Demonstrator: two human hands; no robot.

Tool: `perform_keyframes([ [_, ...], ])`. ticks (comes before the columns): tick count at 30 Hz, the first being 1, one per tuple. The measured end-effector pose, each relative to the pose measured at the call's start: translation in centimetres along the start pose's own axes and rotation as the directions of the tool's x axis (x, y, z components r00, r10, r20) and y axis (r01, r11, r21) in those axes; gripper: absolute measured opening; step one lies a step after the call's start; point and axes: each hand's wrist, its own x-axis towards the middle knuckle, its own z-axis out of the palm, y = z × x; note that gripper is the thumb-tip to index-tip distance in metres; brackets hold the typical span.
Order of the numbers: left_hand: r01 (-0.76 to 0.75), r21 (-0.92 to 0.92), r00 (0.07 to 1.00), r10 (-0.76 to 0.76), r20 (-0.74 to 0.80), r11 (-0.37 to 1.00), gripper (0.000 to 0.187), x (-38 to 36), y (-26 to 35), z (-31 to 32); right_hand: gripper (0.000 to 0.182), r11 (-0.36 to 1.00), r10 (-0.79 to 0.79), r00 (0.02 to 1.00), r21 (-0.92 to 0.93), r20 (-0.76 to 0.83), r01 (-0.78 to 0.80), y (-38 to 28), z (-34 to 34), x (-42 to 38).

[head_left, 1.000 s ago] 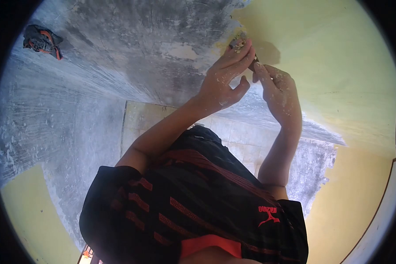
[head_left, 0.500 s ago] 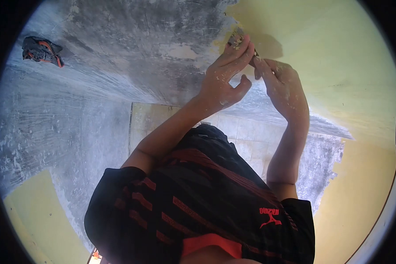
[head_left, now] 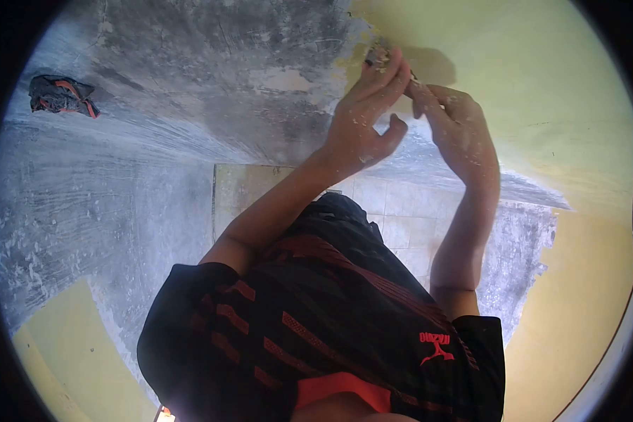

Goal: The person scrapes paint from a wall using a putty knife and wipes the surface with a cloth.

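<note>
A scraper [head_left: 378, 53] with yellow paint flakes on its blade rests against the wall where yellow paint meets bare grey. My right hand [head_left: 458, 133] is closed round its handle, which is mostly hidden by the fingers. The straight fingers of my left hand [head_left: 364, 119] press flat along the blade, and its thumb stands apart. Pale specks of paint cling to both hands. Under the blade lies the ragged edge of the yellow paint [head_left: 355, 60].
Scraped grey wall [head_left: 211, 77] spreads to the left, yellow painted wall [head_left: 541, 84] to the right. A dark crumpled bundle with orange strips [head_left: 62, 95] lies at the far left. Pale floor tiles [head_left: 397, 228] show below my arms.
Both hands and the scraper have shifted slightly up and to the right against the wall. The view has tilted a little. Their hold on the scraper looks the same.
</note>
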Motion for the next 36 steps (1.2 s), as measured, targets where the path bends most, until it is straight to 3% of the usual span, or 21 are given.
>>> perform_keyframes([
  [3, -0.050, 0.039, 0.996, 0.053, -0.067, 0.998, 0.071, 0.2, -0.8, 0.0, 0.042, 1.000, -0.031, 0.999, -0.002, -0.021, 0.031, 0.4, 0.2, 0.0],
  [5, -0.037, 0.027, 0.999, 0.037, 0.002, 0.999, 0.070, 0.3, -0.1, -0.1, 0.042, 0.998, 0.067, 0.998, -0.009, 0.018, -0.067, 0.6, -0.6, -0.1],
  [6, -0.037, 0.029, 0.999, 0.037, -0.004, 0.999, 0.070, 0.3, -0.3, -0.2, 0.043, 0.999, -0.010, 1.000, -0.031, -0.004, 0.010, 0.1, -0.3, 0.1],
  [8, -0.042, 0.040, 0.995, 0.046, -0.094, 0.998, 0.072, 0.2, -0.6, 0.1, 0.042, 0.999, -0.004, 1.000, -0.032, -0.003, 0.004, 0.4, 0.5, 0.1],
  [11, -0.041, 0.053, 0.999, 0.040, 0.018, 0.998, 0.074, 0.2, -0.7, -0.7, 0.042, 0.999, -0.035, 0.999, 0.019, 0.007, 0.034, 0.3, 0.1, 0.0],
  [13, -0.030, 0.055, 0.999, 0.030, -0.010, 0.998, 0.075, 0.3, -0.3, -0.7, 0.042, 1.000, 0.019, 1.000, -0.024, 0.014, -0.019, -0.4, -0.5, 0.3],
  [14, -0.023, 0.049, 0.999, 0.025, -0.030, 0.999, 0.075, 0.4, -0.1, -0.6, 0.042, 0.996, -0.080, 0.997, -0.031, -0.002, 0.080, 0.0, 0.1, 0.4],
  [15, -0.023, 0.047, 0.999, 0.024, -0.036, 0.999, 0.075, 0.3, -0.2, -0.7, 0.042, 0.996, -0.082, 0.997, -0.036, 0.000, 0.082, 0.5, 0.2, 0.3],
  [17, -0.047, 0.057, 0.998, 0.045, 0.038, 0.997, 0.076, 0.3, -0.6, -1.4, 0.040, 0.998, 0.057, 0.997, -0.023, 0.043, -0.056, 1.0, 0.4, 0.1],
  [18, -0.044, 0.061, 0.999, 0.042, 0.030, 0.997, 0.076, 0.3, -0.3, -1.4, 0.040, 0.998, 0.052, 0.997, -0.028, 0.049, -0.051, 0.7, 0.4, 0.1],
  [20, 0.024, 0.007, 0.997, -0.024, 0.070, 1.000, 0.075, 0.4, 0.5, -1.0, 0.041, 0.994, -0.061, 0.998, -0.088, -0.027, 0.059, -0.3, 0.4, 0.3],
  [22, -0.003, 0.031, 0.999, 0.001, 0.036, 1.000, 0.075, 0.1, -0.1, -1.3, 0.042, 0.987, -0.138, 0.988, -0.087, -0.070, 0.132, -0.3, 1.0, 0.1],
  [25, -0.060, 0.067, 0.998, 0.059, 0.013, 0.996, 0.073, 0.2, -0.4, -1.7, 0.039, 0.999, -0.028, 1.000, -0.016, -0.011, 0.028, 0.6, 0.8, -0.1],
  [26, -0.046, 0.057, 0.998, 0.044, 0.045, 0.997, 0.073, 0.2, -0.1, -1.7, 0.038, 0.997, 0.032, 0.999, -0.077, 0.003, -0.031, 0.6, 0.1, 0.0],
  [27, -0.035, 0.048, 0.997, 0.031, 0.077, 0.998, 0.073, 0.5, 0.0, -1.8, 0.038, 0.997, 0.023, 1.000, -0.079, 0.000, -0.023, 0.4, 0.5, 0.4],
  [29, -0.054, 0.078, 0.998, 0.052, 0.016, 0.995, 0.073, 0.1, -0.9, -1.8, 0.039, 0.981, -0.190, 0.975, -0.066, -0.112, 0.184, 0.1, 1.9, 0.5],
  [31, -0.083, 0.113, 0.995, 0.089, -0.048, 0.990, 0.072, 0.3, -1.4, -1.8, 0.036, 0.976, -0.194, 0.974, -0.123, -0.117, 0.180, -0.1, 2.6, 0.1],
  [33, -0.029, 0.111, 0.997, 0.020, 0.076, 0.993, 0.070, -0.1, -1.0, -2.4, 0.034, 0.992, -0.111, 0.991, -0.062, -0.077, 0.107, -0.1, 1.5, -0.5],
  [36, -0.068, 0.115, 0.997, 0.063, 0.046, 0.991, 0.069, -0.1, -1.3, -2.2, 0.033, 0.991, -0.050, 0.998, -0.124, -0.044, 0.044, -0.5, 1.4, 0.2],
])
